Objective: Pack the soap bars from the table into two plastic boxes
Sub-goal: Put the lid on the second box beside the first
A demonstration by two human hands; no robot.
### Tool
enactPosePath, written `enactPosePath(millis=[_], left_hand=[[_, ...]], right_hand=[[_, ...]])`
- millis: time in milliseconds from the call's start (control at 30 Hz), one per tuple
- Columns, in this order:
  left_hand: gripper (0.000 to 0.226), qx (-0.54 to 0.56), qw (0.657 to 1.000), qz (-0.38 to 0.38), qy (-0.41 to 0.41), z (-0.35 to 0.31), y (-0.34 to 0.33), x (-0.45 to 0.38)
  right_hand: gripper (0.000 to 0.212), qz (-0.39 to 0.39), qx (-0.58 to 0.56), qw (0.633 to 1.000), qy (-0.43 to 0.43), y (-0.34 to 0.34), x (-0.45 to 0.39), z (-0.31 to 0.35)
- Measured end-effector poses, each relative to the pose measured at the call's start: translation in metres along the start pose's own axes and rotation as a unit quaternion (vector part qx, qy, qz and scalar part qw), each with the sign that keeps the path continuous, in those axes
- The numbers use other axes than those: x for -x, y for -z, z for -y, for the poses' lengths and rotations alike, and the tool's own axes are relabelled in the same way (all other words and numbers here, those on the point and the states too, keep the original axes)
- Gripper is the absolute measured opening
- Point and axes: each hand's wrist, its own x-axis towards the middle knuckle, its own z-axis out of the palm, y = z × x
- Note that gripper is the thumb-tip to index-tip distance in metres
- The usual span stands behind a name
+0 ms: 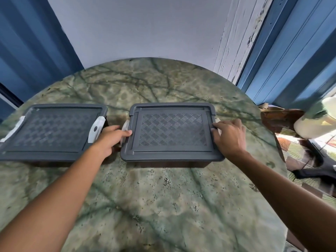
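Note:
Two grey plastic boxes stand side by side on the round green marble table [163,197], both with their patterned lids on. The left box [52,131] has white clasps at both ends. On the right box [172,131], my left hand [111,140] grips the white clasp at its left end, thumb on the lid's edge. My right hand [230,137] grips the clasp at its right end, fingers curled over the lid's rim. No soap bars show; the insides of both boxes are hidden.
A grey wall rises behind the table, with blue panels to the left and right. A cream-coloured object [316,122] and a dark object [316,170] lie off the table's right edge over a patterned floor.

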Motion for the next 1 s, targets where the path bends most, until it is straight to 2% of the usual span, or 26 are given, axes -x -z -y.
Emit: enactPosePath(millis=[67, 133, 200, 233, 267, 333, 400, 433, 500, 567, 667, 767, 900, 1000], left_hand=[[0.008, 0.027, 0.999, 0.020, -0.002, 0.003, 0.000, 0.002], [0.011, 0.044, 0.999, 0.014, -0.028, 0.007, -0.005, 0.003], [0.012, 0.069, 0.996, 0.008, -0.054, 0.011, -0.010, 0.003], [0.016, 0.071, 0.995, -0.001, -0.067, 0.012, -0.012, 0.004], [0.020, 0.063, 0.994, -0.013, -0.088, 0.013, -0.013, 0.006], [0.029, -0.031, 0.984, -0.062, -0.165, 0.016, -0.018, 0.009], [0.039, -0.202, 0.941, -0.111, -0.247, 0.019, -0.022, 0.014], [0.044, -0.260, 0.920, -0.107, -0.271, 0.020, -0.024, 0.017], [0.054, -0.332, 0.896, -0.080, -0.285, 0.022, -0.025, 0.019], [0.060, -0.387, 0.878, -0.070, -0.272, 0.021, -0.024, 0.018], [0.061, -0.409, 0.870, -0.076, -0.265, 0.018, -0.024, 0.020], [0.060, -0.406, 0.872, -0.078, -0.262, 0.019, -0.025, 0.022], [0.058, -0.389, 0.878, -0.078, -0.269, 0.020, -0.025, 0.021], [0.053, -0.309, 0.902, -0.070, -0.294, 0.024, -0.027, 0.019]], right_hand=[[0.025, -0.024, -0.078, 0.995, -0.055, -0.006, -0.004, -0.002], [0.033, -0.008, -0.206, 0.970, -0.125, -0.012, -0.004, 0.001], [0.042, 0.024, -0.327, 0.923, -0.200, -0.015, -0.002, 0.002], [0.038, 0.033, -0.368, 0.900, -0.231, -0.016, -0.001, 0.001], [0.029, 0.038, -0.379, 0.893, -0.240, -0.017, -0.001, 0.002], [0.021, 0.029, -0.296, 0.931, -0.211, -0.016, 0.000, 0.005], [0.025, 0.025, -0.132, 0.978, -0.158, -0.015, 0.002, 0.012], [0.031, 0.030, -0.066, 0.990, -0.122, -0.014, 0.004, 0.016], [0.054, 0.067, -0.001, 0.996, -0.064, -0.014, 0.007, 0.023], [0.071, 0.107, 0.047, 0.992, -0.046, -0.011, 0.008, 0.028], [0.080, 0.133, 0.141, 0.981, -0.031, -0.008, 0.006, 0.033], [0.082, 0.140, 0.189, 0.972, -0.014, -0.007, 0.004, 0.037], [0.083, 0.131, 0.173, 0.976, -0.020, -0.008, 0.005, 0.035], [0.082, 0.105, 0.123, 0.986, -0.032, -0.011, 0.008, 0.033]])
